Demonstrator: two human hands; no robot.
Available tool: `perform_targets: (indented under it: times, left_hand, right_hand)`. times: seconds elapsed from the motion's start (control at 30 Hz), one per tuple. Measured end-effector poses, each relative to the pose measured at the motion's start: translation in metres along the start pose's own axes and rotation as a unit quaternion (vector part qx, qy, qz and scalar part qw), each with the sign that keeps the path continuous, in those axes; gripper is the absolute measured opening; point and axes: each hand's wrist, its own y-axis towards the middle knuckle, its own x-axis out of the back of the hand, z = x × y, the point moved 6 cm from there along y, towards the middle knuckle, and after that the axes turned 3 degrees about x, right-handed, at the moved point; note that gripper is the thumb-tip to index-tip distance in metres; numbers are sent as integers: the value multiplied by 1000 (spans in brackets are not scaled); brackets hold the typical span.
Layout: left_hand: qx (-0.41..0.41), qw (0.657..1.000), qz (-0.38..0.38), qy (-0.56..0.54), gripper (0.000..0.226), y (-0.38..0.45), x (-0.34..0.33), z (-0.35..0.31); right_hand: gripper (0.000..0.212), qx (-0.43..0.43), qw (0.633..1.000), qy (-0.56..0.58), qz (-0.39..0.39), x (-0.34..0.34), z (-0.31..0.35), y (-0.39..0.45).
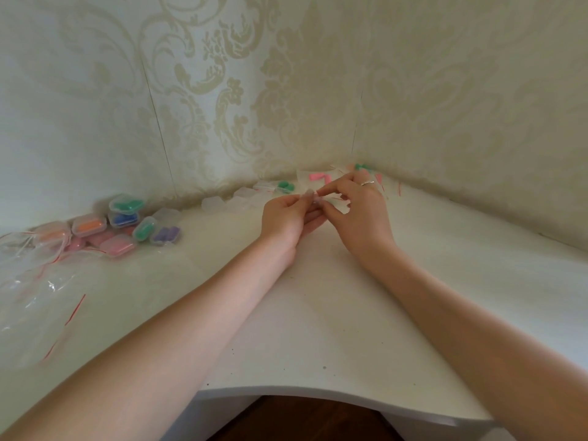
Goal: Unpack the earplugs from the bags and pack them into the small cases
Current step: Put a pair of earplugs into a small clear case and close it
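My left hand (286, 214) and my right hand (356, 202) meet over the far middle of the white table, each pinching the top edge of a small clear bag (338, 205). What the bag holds is hidden by my fingers. Just behind my hands lies a clear bag with pink earplugs (319, 178), and a bag with green earplugs (284, 186) lies to its left. Empty small clear cases (222, 203) sit along the wall. At the left stands a heap of filled cases (124, 222) with green, blue, orange, pink and purple earplugs.
Empty clear bags with red strips (38, 294) are spread over the table's left side. More bags with earplugs (364, 168) lie in the far corner. Patterned walls close the table at the back and right. The table's curved front edge (286, 391) is near me.
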Motion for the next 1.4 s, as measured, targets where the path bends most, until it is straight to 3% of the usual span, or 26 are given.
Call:
perform_targets:
  times: [0.3, 0.7, 0.8, 1.03, 1.1, 1.27, 1.4]
  left_hand:
    - [35, 999, 34, -1, 24, -1, -4, 0]
    - [77, 995, 39, -42, 9, -3, -4, 0]
    - [61, 997, 38, -39, 17, -3, -4, 0]
    - [73, 996, 28, -48, 42, -8, -4, -5]
    - [67, 997, 31, -36, 38, -6, -4, -4]
    - [37, 999, 21, -30, 5, -1, -2, -1]
    - [24, 998, 6, -54, 29, 0, 1, -2]
  right_hand:
    - [29, 22, 993, -112, 36, 3, -1, 2]
    - [8, 74, 990, -109, 44, 7, 11, 0]
    - [5, 85, 991, -86, 58, 3, 12, 0]
    - [41, 82, 988, -89, 92, -10, 4, -1]
    - [38, 75, 989, -96, 81, -9, 2, -1]
    - [20, 61, 994, -84, 18, 2, -1, 3]
    - [16, 20, 1000, -13, 9, 4, -3, 4]
